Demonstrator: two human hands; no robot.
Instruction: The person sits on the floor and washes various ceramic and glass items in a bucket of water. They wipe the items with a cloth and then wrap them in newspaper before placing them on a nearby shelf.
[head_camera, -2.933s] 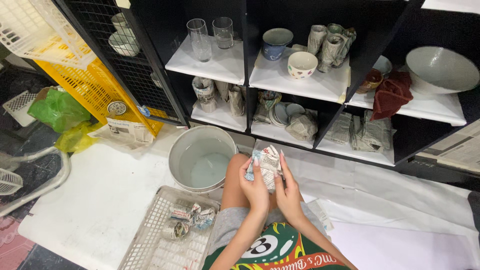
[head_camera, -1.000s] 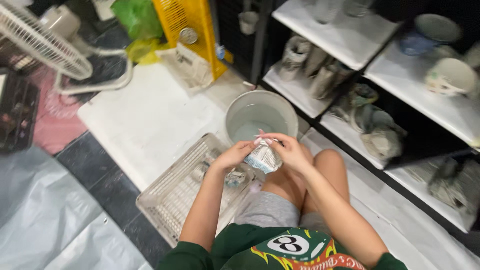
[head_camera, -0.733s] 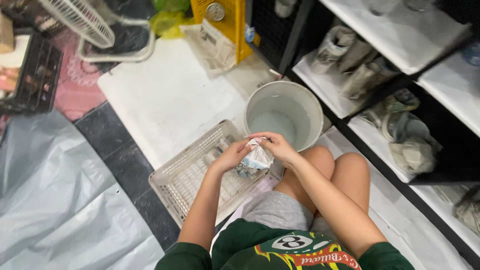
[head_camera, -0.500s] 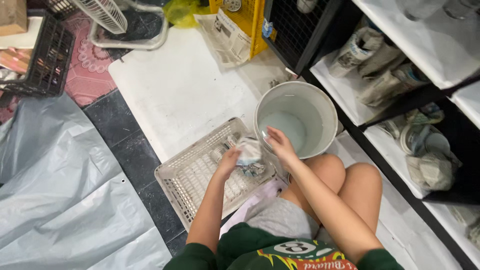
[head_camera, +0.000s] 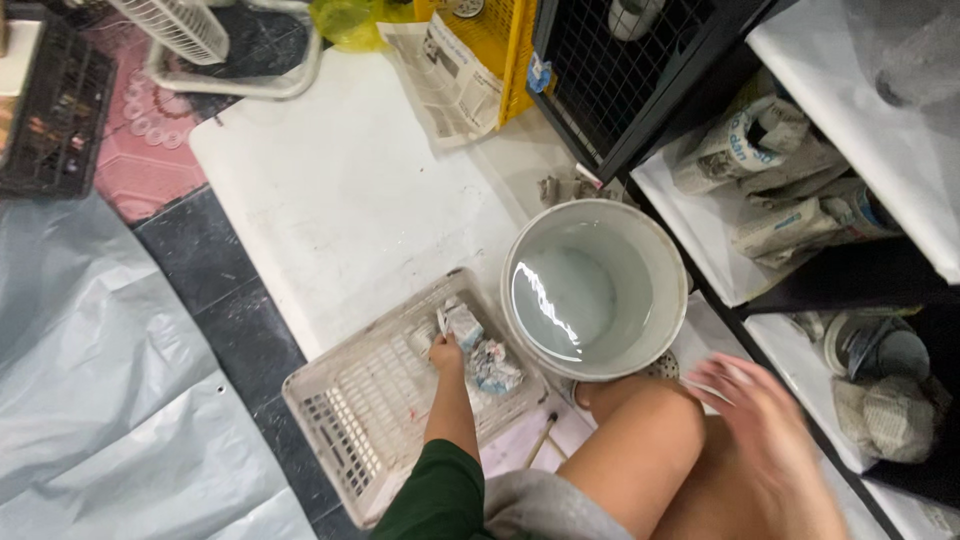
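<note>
My left hand reaches down into a white plastic basket on the floor, fingers closed on a small newspaper-wrapped bundle. A second crumpled wrapped bundle lies just right of it in the basket. My right hand is blurred, fingers spread and holding nothing, above my bare knee to the right of a grey bucket with water in it.
Newspaper-wrapped items lie on white shelves at the right. A black wire crate, a yellow crate and a loose newspaper stand at the top. A white fan and grey plastic sheeting are at the left.
Both hands carried the wrapped bundle from my lap down into the basket. My right hand has since let go and swung back to the right over my knee.
</note>
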